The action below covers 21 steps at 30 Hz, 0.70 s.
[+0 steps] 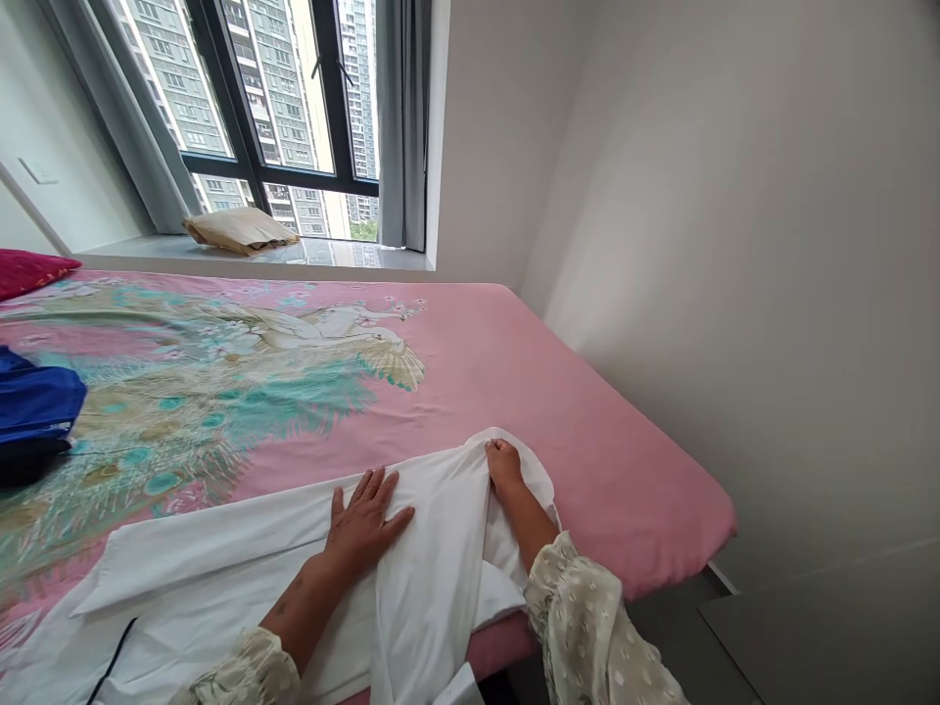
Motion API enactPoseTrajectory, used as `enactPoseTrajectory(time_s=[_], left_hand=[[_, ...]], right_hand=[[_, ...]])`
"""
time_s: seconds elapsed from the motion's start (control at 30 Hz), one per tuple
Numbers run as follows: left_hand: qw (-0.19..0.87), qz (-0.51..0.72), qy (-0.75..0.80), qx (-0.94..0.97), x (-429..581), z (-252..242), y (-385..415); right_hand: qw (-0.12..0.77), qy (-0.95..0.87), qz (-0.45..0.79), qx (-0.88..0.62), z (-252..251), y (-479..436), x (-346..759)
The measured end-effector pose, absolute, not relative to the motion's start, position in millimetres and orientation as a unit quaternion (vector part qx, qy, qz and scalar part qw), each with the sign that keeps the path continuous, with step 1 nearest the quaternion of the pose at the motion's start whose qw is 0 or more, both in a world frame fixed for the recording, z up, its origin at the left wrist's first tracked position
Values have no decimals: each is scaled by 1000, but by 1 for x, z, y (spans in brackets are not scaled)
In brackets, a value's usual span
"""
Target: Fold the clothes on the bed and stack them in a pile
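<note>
A white garment lies spread over the near edge of the bed, with a thin black strip at its lower left. My left hand rests flat on the white fabric, fingers spread. To its right, my right hand is closed on the upper part of a folded-over section of the same fabric, near its rounded end. Part of the cloth hangs over the bed's front edge.
The bed has a pink sheet with a peacock print. Blue and black clothing lies at the left, below a red pillow. A brown paper package sits on the windowsill. A wall stands at the right.
</note>
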<state>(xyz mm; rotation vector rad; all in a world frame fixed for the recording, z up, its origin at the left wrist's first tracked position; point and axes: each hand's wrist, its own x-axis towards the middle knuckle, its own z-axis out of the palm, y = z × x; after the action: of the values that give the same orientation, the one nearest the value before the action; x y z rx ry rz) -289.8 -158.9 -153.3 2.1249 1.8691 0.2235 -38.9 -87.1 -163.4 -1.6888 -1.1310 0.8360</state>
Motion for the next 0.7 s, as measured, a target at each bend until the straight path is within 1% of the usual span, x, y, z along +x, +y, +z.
enactPoseTrajectory(time_s=[0.13, 0.27, 0.33, 0.4, 0.5, 0.6, 0.7], left_hand=[[169, 99, 655, 730, -293, -149, -167], [118, 181, 669, 711, -301, -152, -203], [94, 197, 661, 718, -309, -158, -219], [76, 195, 663, 719, -322, -163, -226], [42, 188, 677, 710, -356, -163, -214], [16, 165, 717, 677, -407, -156, -190], [14, 124, 771, 625, -468, -148, -180]], right_hand=[[453, -449, 343, -690, -162, -90, -38], [445, -453, 342, -693, -160, -94, -38], [442, -452, 334, -699, -161, -95, -39], [440, -453, 323, -705, -163, -95, -40], [437, -462, 304, -710, -164, -96, -40], [433, -477, 289, -709, -166, -101, -40], [425, -493, 282, -705, -171, -105, -40]])
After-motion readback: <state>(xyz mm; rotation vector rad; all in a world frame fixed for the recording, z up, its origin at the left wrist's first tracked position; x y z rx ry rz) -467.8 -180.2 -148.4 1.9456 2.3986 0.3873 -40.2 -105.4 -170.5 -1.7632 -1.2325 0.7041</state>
